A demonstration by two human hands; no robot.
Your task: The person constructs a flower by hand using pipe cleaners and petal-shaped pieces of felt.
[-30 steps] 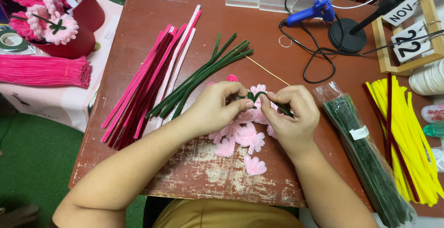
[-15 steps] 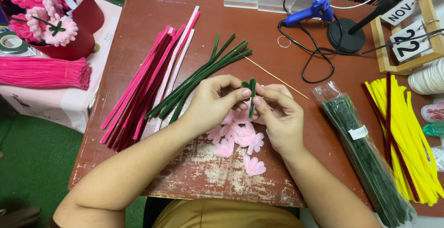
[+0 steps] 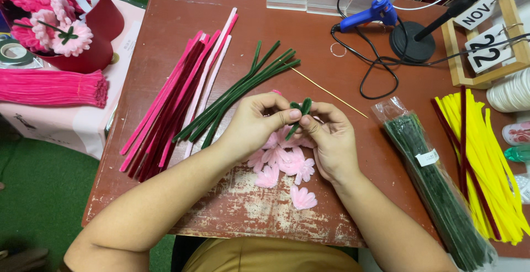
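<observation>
Green pipe cleaner (image 3: pixel 298 112) now bent double; pink petals (image 3: pixel 284 161) beneath.

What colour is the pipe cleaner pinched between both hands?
Dark green pipe cleaner, clearest in the head view.

I read this as a home craft workspace: worn red-brown table (image 3: pixel 165 7), bundles of pink pipe cleaners (image 3: pixel 171 106), green pipe cleaners (image 3: pixel 237 92) and yellow pipe cleaners (image 3: pixel 486 161), blue glue gun (image 3: pixel 367 17), finished flower bouquet (image 3: pixel 55 21).
</observation>
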